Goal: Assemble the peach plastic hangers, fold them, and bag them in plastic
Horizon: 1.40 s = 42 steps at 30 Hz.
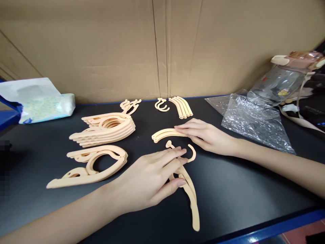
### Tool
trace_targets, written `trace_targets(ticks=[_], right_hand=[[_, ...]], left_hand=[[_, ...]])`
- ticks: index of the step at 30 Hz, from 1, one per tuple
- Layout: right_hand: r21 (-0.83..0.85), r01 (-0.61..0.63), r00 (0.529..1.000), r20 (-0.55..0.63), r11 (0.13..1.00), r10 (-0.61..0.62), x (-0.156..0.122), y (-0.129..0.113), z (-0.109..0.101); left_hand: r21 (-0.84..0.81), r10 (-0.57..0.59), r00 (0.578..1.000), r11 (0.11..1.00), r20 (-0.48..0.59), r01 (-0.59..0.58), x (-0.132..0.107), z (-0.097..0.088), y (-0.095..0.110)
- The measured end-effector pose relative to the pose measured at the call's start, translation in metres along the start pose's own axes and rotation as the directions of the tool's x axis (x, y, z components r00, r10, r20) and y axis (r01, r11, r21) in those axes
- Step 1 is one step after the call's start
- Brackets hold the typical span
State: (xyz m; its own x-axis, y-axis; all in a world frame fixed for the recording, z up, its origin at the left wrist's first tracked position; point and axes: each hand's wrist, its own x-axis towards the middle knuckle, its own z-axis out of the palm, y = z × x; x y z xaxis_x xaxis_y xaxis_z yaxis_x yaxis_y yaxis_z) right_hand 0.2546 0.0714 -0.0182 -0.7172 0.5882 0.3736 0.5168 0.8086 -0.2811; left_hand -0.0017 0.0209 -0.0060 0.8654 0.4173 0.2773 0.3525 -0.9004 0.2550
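My left hand (152, 176) lies over a peach plastic hanger piece with a hook (191, 200) near the table's front, fingers stretched along it and thumb pressed to its side. My right hand (205, 135) rests flat with its fingertips on a pair of curved peach arm pieces (164, 134) in the middle of the black table (241, 189). Neither hand lifts anything.
A stack of assembled hangers (106, 130) and another hanger pile (88, 166) lie at the left. Loose hooks (161, 104) and curved arms (181, 106) sit by the cardboard wall. A tissue pack (43, 106) is far left, a crinkled plastic bag (254, 122) and a clear bottle (279, 81) at right.
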Motion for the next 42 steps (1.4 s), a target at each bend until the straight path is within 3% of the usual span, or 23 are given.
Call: trace_targets(ticks=[5,8,12,15,21,33,42], right_hand=[[-0.012,0.022,1.000,-0.022,1.000,-0.023,0.0000,0.0006,0.0010],[-0.009,0.029,0.999,-0.034,1.000,-0.030,-0.0002,0.0001,0.0013],[0.003,0.006,0.999,-0.043,1.000,-0.005,0.0001,-0.0016,0.0018],[-0.001,-0.008,0.999,-0.051,1.000,0.007,0.0008,-0.0027,0.0024],[-0.009,0.004,0.997,-0.075,1.000,-0.005,0.0018,-0.0045,0.0021],[0.006,-0.033,0.998,-0.062,0.999,0.033,0.0022,-0.0081,-0.0001],[0.004,-0.029,0.998,-0.054,1.000,0.029,0.0007,-0.0062,0.0003]], left_hand=[[0.011,-0.002,1.000,1.000,-0.001,0.002,-0.0003,-0.0005,-0.0004],[-0.002,-0.018,0.998,1.000,-0.059,0.018,-0.0008,-0.0011,-0.0010],[0.086,-0.165,0.966,0.979,-0.198,0.185,0.0012,-0.0010,-0.0035],[0.197,-0.227,0.950,0.942,-0.216,0.270,0.0028,0.0010,-0.0062],[0.323,-0.207,0.963,0.911,-0.174,0.255,0.0032,0.0053,-0.0081],[0.230,-0.231,0.963,0.938,-0.139,0.258,0.0063,0.0015,-0.0060],[0.221,-0.173,0.971,0.953,-0.167,0.208,0.0053,0.0052,-0.0079]])
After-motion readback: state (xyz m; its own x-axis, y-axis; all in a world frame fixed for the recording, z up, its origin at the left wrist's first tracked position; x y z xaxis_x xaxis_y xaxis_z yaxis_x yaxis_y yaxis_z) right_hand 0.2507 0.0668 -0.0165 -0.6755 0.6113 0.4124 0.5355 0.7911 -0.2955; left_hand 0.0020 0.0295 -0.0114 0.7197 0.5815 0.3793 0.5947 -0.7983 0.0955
